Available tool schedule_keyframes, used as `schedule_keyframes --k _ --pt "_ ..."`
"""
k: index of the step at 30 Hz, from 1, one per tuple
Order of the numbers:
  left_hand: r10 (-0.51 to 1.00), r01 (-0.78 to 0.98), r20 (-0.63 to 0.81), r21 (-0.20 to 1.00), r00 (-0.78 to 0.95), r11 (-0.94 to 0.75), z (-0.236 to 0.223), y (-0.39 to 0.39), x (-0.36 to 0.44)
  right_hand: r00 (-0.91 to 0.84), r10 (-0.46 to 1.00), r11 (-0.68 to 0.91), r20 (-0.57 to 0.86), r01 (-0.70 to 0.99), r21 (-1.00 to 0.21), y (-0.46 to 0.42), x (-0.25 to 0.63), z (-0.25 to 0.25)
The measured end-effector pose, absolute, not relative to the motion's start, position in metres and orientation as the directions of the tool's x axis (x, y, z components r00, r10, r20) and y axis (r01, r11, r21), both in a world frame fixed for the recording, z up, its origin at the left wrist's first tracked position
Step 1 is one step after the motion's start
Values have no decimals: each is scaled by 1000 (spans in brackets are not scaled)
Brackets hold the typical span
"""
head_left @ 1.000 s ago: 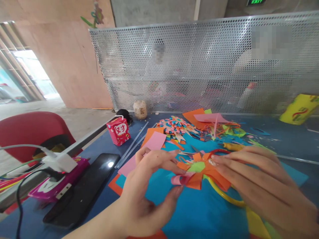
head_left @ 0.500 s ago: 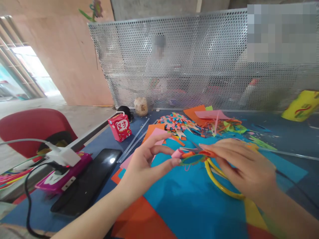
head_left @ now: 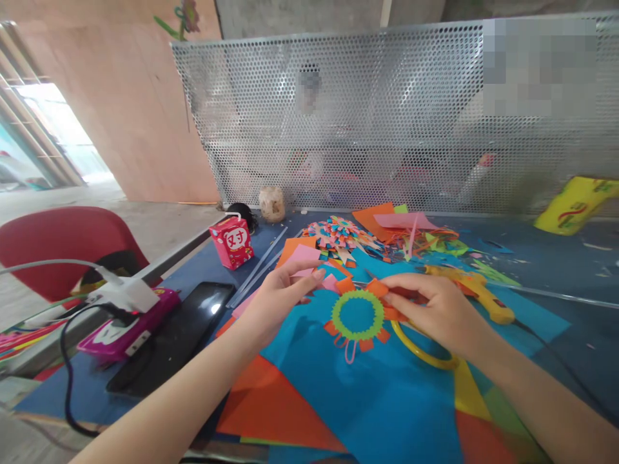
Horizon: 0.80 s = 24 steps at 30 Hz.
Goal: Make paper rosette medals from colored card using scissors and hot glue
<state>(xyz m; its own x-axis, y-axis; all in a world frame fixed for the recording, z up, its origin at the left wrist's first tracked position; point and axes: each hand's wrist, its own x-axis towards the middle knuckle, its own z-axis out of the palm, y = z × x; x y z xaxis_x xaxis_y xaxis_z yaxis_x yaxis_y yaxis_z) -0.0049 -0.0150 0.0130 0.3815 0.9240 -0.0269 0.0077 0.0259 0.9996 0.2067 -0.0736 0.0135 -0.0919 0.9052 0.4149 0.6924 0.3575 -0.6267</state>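
Note:
My right hand (head_left: 430, 306) pinches a paper rosette (head_left: 366, 338) by an orange tab at its upper right. The rosette has a blue centre, a green scalloped ring and orange folded tabs, and its face is turned towards me. My left hand (head_left: 278, 296) has thumb and forefinger together beside a small pink paper piece (head_left: 331, 282), left of the rosette's top. A pink wire-like loop (head_left: 350, 351) shows at the rosette's lower edge; I cannot tell whether it is attached. Behind the rosette and right hand are yellow-handled scissors (head_left: 420, 351), partly hidden.
Blue paper (head_left: 387, 412) and an orange sheet (head_left: 275, 412) lie below my hands. A yellow glue gun (head_left: 476, 290) rests at right. Beyond are a layered paper flower (head_left: 338, 235) and paper scraps (head_left: 425, 241). At left are a drink carton (head_left: 232, 241), phone (head_left: 193, 328) and power strip (head_left: 130, 328).
The rosette has tilted from nearly edge-on to face me, held by the right hand. My left hand has drawn slightly away to the left. More of the glue gun shows now.

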Motion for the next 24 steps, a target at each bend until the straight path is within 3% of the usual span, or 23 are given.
schedule_keyframes --k 10,24 --pt "920 28 -31 999 390 21 16 -14 -4 -142 946 314 293 631 -709 -74 205 14" --pt "937 6 -25 1000 348 25 15 -13 -2 -172 939 338 299 631 -699 -72 206 14"
